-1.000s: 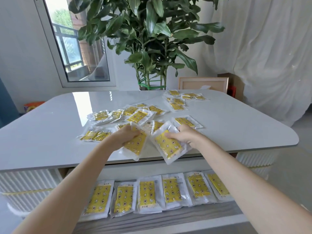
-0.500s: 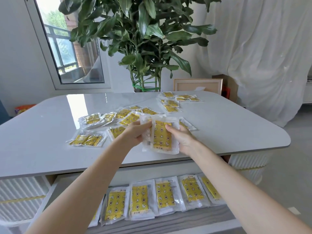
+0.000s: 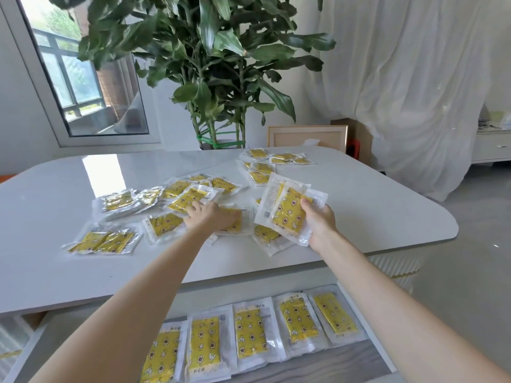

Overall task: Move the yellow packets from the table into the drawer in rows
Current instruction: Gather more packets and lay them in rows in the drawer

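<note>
- Yellow packets (image 3: pixel 113 241) lie scattered and overlapping across the middle and far side of the white bench (image 3: pixel 55 272). One row (image 3: pixel 249 333) already lies side by side along the back of the open drawer (image 3: pixel 331 366), below the bench edge.
- The right hand (image 3: pixel 320 226) grips a small stack (image 3: pixel 287 214) of packets, thumb on top, lifted clear of the bench and tilted.
- The left hand (image 3: pixel 214 217) lies palm down on the loose pile, fingers over one packet (image 3: pixel 188 200). I cannot tell whether it has pinched that packet.
- The step in hand looks like gathering more packets onto the stack before going down to the drawer.
- Slide the chosen packet free of its neighbours rather than lifting it through the overlap. The film looks slick and would likely drag others along.
- Square each new packet to the stack, same way up, so they deal out neatly.
- Keep the stack thin enough for the thumb to hold; a thick, slippery one may fan out.
- Lay the next row in front of the first, on the bare grey drawer floor.
</note>
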A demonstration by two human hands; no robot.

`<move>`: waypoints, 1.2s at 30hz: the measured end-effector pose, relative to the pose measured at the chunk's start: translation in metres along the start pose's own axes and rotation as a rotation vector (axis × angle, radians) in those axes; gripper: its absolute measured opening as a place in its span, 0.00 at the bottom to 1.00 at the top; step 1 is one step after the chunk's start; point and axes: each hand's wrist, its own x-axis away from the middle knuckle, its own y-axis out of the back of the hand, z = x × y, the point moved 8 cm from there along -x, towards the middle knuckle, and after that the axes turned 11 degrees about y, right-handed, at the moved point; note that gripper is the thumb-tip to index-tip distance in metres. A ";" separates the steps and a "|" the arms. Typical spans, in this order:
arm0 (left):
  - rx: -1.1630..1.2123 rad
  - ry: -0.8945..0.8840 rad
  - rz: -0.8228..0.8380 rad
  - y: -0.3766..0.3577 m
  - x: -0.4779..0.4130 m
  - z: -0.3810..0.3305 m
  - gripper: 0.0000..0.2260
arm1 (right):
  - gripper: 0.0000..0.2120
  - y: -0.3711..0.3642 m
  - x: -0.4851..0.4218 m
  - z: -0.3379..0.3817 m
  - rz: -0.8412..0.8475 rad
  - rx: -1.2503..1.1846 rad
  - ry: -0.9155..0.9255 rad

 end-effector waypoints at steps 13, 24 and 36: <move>0.258 -0.007 0.068 -0.007 -0.013 -0.001 0.24 | 0.10 -0.018 0.018 0.008 0.205 -0.128 -0.045; 0.925 -0.122 0.264 0.026 0.047 0.064 0.28 | 0.10 -0.033 0.085 0.030 0.472 -0.141 -0.037; 0.772 -0.118 0.475 0.020 0.132 0.196 0.25 | 0.48 -0.048 0.186 -0.030 0.939 0.400 -0.126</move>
